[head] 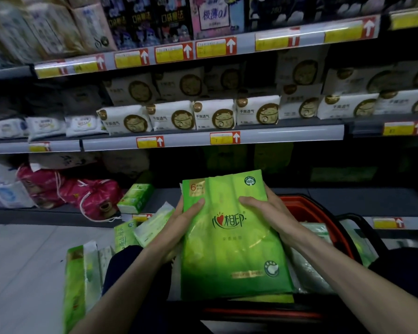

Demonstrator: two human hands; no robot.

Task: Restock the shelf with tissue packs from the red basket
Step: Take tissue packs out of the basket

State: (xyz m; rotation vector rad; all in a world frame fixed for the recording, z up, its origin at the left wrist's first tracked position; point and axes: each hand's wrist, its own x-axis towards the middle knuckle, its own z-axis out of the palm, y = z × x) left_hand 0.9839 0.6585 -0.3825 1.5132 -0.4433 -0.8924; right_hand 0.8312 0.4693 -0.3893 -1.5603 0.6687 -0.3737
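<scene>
Fig. Green tissue pack above red basket, long axis 6–12 o'clock. My left hand grips 9 o'clock edge, right hand grips 3 o'clock edge; fingers curled round sides, thumbs on face. Lower shelf lies at 12 o'clock; both hands about equally near.

Green tissue pack, printed face up and top edge tilted toward the shelf, is gripped at either side by the left hand and right hand above the red basket, where further packs are stacked. One smaller green pack is set on the bottom shelf.
</scene>
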